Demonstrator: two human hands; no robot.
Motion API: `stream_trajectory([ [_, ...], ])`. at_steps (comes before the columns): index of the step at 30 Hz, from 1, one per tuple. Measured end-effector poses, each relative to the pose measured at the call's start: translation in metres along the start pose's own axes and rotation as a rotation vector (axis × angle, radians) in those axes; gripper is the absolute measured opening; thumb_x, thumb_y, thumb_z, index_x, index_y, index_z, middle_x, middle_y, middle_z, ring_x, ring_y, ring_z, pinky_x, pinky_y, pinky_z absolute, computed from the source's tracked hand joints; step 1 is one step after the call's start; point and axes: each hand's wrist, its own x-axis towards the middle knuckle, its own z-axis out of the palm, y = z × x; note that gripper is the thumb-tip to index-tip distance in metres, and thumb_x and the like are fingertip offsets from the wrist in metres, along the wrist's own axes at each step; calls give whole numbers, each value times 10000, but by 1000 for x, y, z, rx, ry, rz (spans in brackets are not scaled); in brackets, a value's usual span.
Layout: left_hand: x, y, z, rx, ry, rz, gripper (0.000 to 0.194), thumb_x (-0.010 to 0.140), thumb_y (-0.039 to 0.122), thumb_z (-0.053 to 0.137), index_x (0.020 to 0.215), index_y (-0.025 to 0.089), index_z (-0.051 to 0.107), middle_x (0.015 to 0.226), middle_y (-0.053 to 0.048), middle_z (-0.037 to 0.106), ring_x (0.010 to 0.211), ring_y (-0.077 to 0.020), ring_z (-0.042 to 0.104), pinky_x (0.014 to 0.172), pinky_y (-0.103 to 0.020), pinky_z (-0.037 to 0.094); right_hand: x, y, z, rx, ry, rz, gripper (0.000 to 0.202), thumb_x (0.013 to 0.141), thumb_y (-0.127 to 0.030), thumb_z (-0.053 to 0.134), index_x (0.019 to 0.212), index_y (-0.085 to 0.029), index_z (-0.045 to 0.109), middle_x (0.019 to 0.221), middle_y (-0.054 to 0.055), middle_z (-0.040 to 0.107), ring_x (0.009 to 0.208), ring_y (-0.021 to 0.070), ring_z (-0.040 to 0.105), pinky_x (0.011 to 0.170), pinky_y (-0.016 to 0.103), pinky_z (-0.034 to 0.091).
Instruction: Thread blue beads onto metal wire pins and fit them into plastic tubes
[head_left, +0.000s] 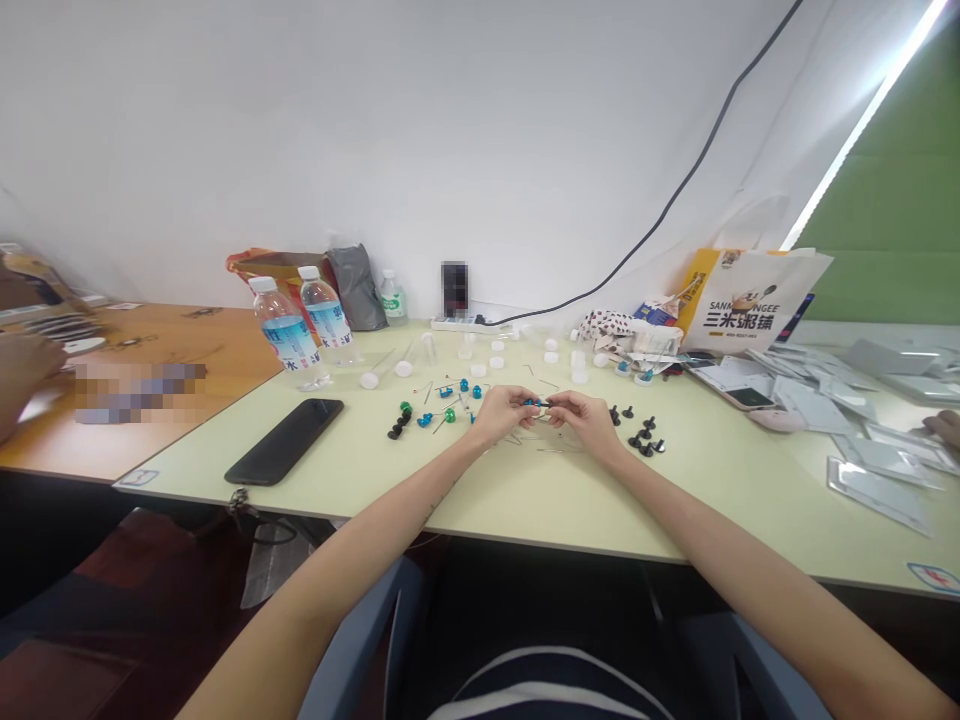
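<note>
Near the middle of the pale green table (480, 490), my left hand (504, 414) and my right hand (583, 420) meet fingertip to fingertip. Both are closed in a pinch on a small blue part (535, 403), mostly hidden by the fingers. Left of my hands lie several blue parts (465, 386), green parts (450, 415), black parts (400, 424) and thin metal pins. To the right of my right hand stand several black screw-like pieces (646, 437). Behind my hands are small white-capped clear containers (551, 352).
A black phone (285, 442) lies at the left, with two water bottles (291, 340) behind it. A paper bag (750, 300), a power strip (457, 324) and many flat packets (877, 490) are farther out. Other people's hands show at both edges.
</note>
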Motion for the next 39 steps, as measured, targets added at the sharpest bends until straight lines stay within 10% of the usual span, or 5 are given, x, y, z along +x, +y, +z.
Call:
stream_trajectory([
  [39, 2, -3, 0, 12, -7, 6, 191, 683, 121, 663, 860, 52, 641, 572, -39, 626, 499, -112, 588, 521, -239, 515, 1, 4, 2, 45, -6, 26, 243, 710, -329, 627, 881, -158, 654, 695, 32, 681, 615, 185, 655, 661, 346, 568],
])
